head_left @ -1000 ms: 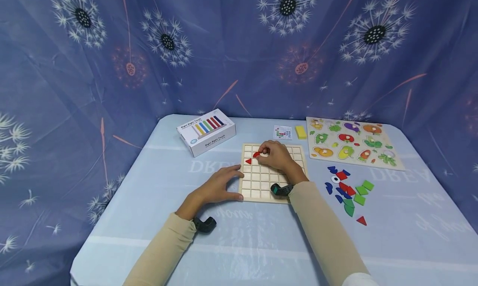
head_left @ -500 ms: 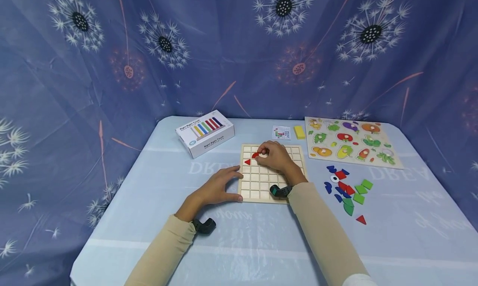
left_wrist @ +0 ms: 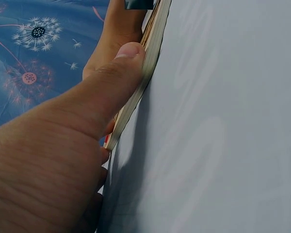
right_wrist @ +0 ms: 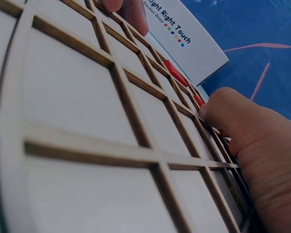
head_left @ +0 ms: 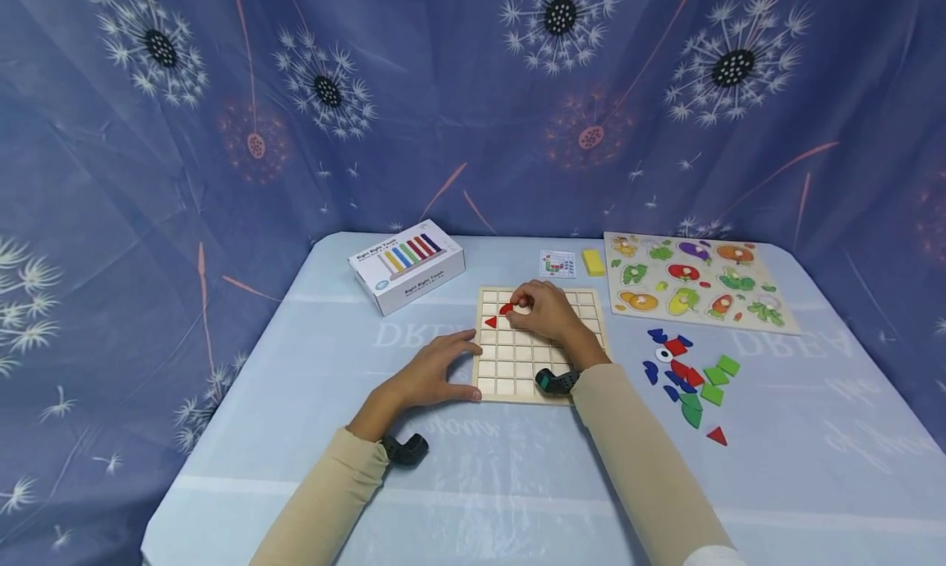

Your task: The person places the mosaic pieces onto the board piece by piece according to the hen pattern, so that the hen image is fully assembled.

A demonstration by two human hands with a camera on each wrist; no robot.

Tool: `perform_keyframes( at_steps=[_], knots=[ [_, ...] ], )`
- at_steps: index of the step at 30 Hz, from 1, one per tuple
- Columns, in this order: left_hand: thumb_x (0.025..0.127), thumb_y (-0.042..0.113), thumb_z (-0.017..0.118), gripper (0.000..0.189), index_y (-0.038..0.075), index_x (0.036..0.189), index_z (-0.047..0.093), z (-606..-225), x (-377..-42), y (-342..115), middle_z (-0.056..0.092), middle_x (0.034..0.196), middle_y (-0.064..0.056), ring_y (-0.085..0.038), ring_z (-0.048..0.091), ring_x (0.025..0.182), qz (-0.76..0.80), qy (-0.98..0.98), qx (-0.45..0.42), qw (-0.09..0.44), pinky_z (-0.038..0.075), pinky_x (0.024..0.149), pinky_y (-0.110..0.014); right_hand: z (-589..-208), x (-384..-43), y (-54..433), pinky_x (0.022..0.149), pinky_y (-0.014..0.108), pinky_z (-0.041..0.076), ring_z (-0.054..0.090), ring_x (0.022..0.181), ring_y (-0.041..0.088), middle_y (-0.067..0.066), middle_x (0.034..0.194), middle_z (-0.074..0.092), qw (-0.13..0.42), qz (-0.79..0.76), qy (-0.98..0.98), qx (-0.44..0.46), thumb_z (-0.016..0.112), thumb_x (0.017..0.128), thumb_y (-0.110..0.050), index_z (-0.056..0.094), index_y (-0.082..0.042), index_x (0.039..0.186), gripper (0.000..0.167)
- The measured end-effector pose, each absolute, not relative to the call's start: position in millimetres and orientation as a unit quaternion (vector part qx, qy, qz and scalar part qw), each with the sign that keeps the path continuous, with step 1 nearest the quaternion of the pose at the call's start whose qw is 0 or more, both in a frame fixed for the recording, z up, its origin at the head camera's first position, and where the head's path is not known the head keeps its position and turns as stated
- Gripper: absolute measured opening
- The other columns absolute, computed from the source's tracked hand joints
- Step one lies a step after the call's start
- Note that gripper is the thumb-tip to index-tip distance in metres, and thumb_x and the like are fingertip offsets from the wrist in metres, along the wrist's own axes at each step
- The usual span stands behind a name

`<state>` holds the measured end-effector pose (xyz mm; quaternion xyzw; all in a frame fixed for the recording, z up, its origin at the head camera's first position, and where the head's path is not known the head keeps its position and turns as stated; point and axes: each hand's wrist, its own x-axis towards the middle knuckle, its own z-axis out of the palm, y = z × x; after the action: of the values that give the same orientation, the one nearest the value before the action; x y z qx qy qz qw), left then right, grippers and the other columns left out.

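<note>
A wooden grid board (head_left: 505, 368) with square cells lies on the table. My left hand (head_left: 436, 370) rests along its left edge, fingers spread; in the left wrist view, the thumb (left_wrist: 123, 65) touches the board's side. Over the upper cells, my right hand (head_left: 545, 311) has its thumb and fingers bent together at a red rounded piece (head_left: 506, 309), partly covered by the fingertips. Just left of and below that piece, a red triangle (head_left: 491, 322) sits in a cell. In the right wrist view, the thumb (right_wrist: 223, 107) meets the edge of the red rounded piece (right_wrist: 199, 100).
Right of the board lie loose blue, red and green (head_left: 714, 376) pieces, a white ring (head_left: 663, 355) and a red triangle (head_left: 717, 436). Behind stand a white box (head_left: 414, 277), a pattern card (head_left: 557, 264), a yellow block (head_left: 594, 262) and a vegetable puzzle board (head_left: 698, 283).
Both hands hold nearly the same places on and beside the board. The head view has shifted very slightly; no piece visibly moves.
</note>
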<state>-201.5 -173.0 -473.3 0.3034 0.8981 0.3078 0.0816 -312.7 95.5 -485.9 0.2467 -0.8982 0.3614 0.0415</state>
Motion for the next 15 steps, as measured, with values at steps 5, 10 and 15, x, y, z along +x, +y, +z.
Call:
perform_keyframes(
  at_steps=[5,10,15],
  knots=[
    [0.082,0.045,0.084,0.069,0.014,0.137,0.057,-473.2,-202.8,-172.5,0.034,0.161,-0.01,-0.031,0.029,0.147,0.305,0.897,0.311,0.074,0.025,0.117,-0.051,-487.7,-313.4,97.8,0.077,0.037,0.042,0.051,0.082,0.02,0.0,0.088,0.059,0.054,0.368,-0.891,0.262,0.081,0.086,-0.023,0.069,-0.013,0.096,0.018],
    [0.082,0.046,0.084,0.069,0.015,0.138,0.057,-473.0,-202.9,-172.8,0.034,0.161,-0.009,-0.031,0.029,0.147,0.301,0.898,0.313,0.075,0.024,0.117,-0.05,-489.3,-314.5,98.3,0.077,0.037,0.042,0.051,0.082,0.02,0.0,0.087,0.059,0.054,0.366,-0.892,0.26,0.081,0.085,-0.024,0.069,-0.013,0.095,0.018],
    [0.082,0.046,0.084,0.07,0.014,0.138,0.057,-472.8,-202.5,-173.1,0.033,0.162,-0.01,-0.031,0.029,0.147,0.301,0.899,0.31,0.08,0.024,0.117,-0.051,-490.7,-315.0,97.6,0.077,0.036,0.042,0.051,0.083,0.02,0.0,0.087,0.058,0.053,0.368,-0.892,0.257,0.081,0.085,-0.024,0.069,-0.014,0.095,0.018]
  ],
)
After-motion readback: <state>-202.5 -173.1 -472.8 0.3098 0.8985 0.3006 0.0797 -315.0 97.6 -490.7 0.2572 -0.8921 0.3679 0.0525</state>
